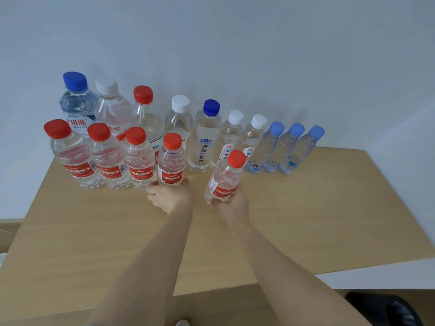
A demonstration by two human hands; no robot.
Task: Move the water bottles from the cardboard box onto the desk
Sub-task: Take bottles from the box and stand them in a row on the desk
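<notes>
Now, left hand (pixel 168 200): fingers (pixel 153 188) clamped round the base of a small red-capped bottle (pixel 171 161), which stands upright on the bench (pixel 306 220).
Right hand (pixel 231 205): fingers (pixel 215 201) clamped round the lower end of a second red-capped bottle (pixel 224 178), tilted with its cap toward 1 o'clock.
Front row (pixel 106 158): three larger red-capped bottles at 9 o'clock of the left hand's bottle, close side by side.
Back row (pixel 204 137): blue-, white- and red-capped bottles at 12 o'clock, along the wall (pixel 259 55).
Pale-blue trio (pixel 282 149): at 2 o'clock of the right hand.

Both forearms are bare over their full visible length. Left hand (pixel 168 198) and right hand (pixel 231 203) are uncovered. Upper-arm clothing cannot be determined.
</notes>
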